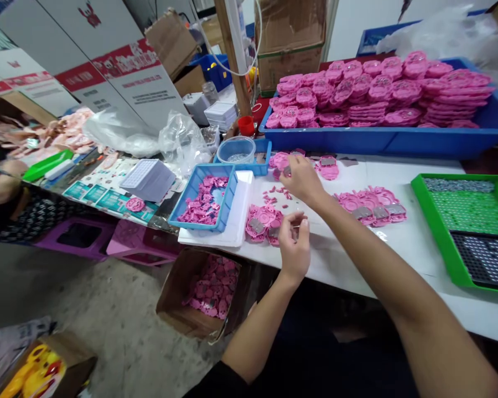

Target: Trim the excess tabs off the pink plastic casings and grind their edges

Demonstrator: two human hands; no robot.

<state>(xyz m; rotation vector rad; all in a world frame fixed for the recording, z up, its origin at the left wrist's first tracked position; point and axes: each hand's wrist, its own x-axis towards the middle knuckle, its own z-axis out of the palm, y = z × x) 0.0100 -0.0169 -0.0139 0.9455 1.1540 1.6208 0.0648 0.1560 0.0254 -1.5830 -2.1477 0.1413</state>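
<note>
Mid-frame, the left hand (295,249) and right hand (302,179) curl narrowly, any grip unclear, near pink casings (263,223); a careless finger brush could scatter the small pink pieces (275,195).

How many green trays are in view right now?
2. One green tray sits toward the right on the white worktable; the second green tray is at far left, beside another person's arm. Others may be hidden.
</note>
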